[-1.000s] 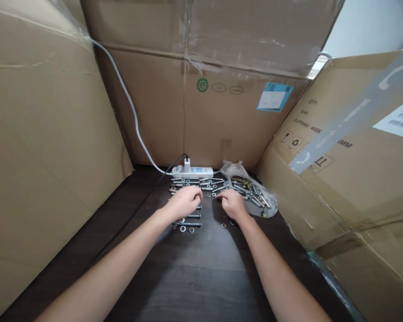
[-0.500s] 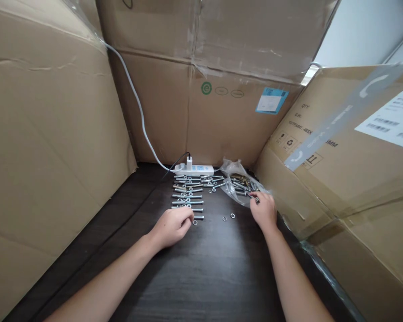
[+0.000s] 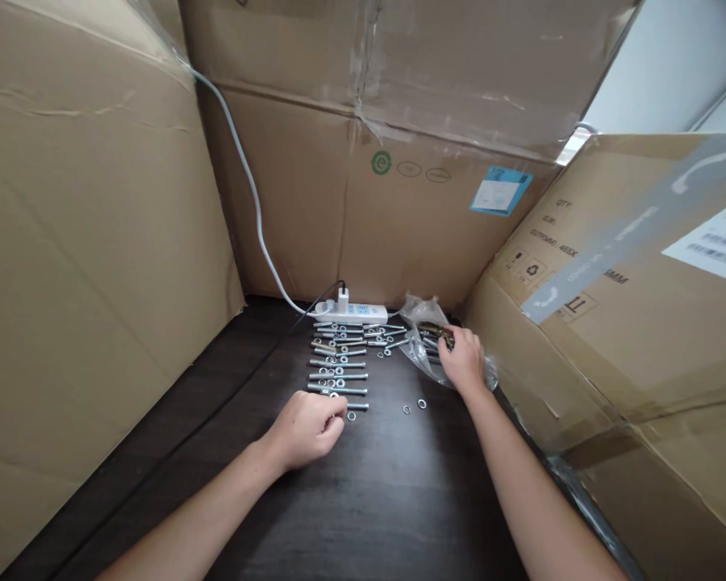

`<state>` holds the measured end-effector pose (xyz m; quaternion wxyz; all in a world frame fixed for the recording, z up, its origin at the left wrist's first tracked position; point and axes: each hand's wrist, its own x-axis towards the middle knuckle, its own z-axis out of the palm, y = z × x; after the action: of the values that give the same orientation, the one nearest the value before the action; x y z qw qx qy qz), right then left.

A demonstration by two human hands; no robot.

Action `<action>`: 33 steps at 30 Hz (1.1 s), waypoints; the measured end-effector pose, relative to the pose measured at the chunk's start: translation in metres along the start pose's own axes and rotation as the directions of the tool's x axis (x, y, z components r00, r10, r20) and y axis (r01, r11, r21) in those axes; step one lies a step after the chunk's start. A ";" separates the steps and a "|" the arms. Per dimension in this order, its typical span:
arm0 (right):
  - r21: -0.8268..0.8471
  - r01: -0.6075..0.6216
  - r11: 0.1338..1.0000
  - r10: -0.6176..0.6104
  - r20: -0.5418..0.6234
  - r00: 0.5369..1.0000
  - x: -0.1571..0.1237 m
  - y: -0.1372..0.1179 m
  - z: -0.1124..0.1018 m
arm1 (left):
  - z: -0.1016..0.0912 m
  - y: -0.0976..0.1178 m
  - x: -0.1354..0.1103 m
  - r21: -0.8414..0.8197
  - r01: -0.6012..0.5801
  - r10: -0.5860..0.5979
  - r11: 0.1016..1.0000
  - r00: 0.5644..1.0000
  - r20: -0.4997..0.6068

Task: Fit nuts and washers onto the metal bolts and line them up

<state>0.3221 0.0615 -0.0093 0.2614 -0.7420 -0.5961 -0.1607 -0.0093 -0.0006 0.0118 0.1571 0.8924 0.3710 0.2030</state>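
Silver bolts (image 3: 337, 365) lie in rows on the dark wooden table (image 3: 375, 492), with small washers and nuts among them. My left hand (image 3: 306, 428) rests curled on the table at the near end of the rows, its fingertips by the closest bolt. My right hand (image 3: 461, 359) reaches into a clear plastic bag (image 3: 422, 311) of loose bolts and screws at the right, fingers closed over the hardware inside. What it grips is hidden. Two loose washers (image 3: 415, 406) lie between my hands.
Large cardboard boxes wall the table in on the left (image 3: 85, 242), at the back (image 3: 399, 194) and on the right (image 3: 629, 307). A white power strip (image 3: 354, 311) with a plugged charger lies against the back box; its white cable (image 3: 248, 186) runs up to the left.
My left hand pulled back from the middle of the bolt rows to their near end. My right hand went from the table's middle over to the bag and then deeper into it.
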 end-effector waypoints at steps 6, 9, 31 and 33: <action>-0.031 0.035 0.999 -0.033 0.063 0.997 0.028 0.001 0.009 | -0.003 0.000 0.000 -0.015 0.007 -0.007 1.000 1.000 -0.008; -0.017 0.037 0.999 -0.036 0.064 0.997 0.026 0.002 0.004 | -0.003 0.000 -0.001 -0.046 0.006 -0.007 0.999 1.000 -0.014; 0.845 -0.516 0.139 -0.158 0.533 0.831 -0.105 -0.105 -0.053 | -0.001 0.016 0.000 -0.149 0.108 -0.100 0.983 0.993 0.060; 0.850 -0.503 0.154 -0.188 0.525 0.830 -0.108 -0.107 -0.052 | 0.001 0.015 0.000 -0.161 0.094 -0.082 0.982 0.994 0.077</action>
<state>0.1970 -0.0390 -0.0055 0.5182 -0.4688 -0.5143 0.4971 0.0001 -0.0107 0.0177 0.2521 0.8657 0.3863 0.1944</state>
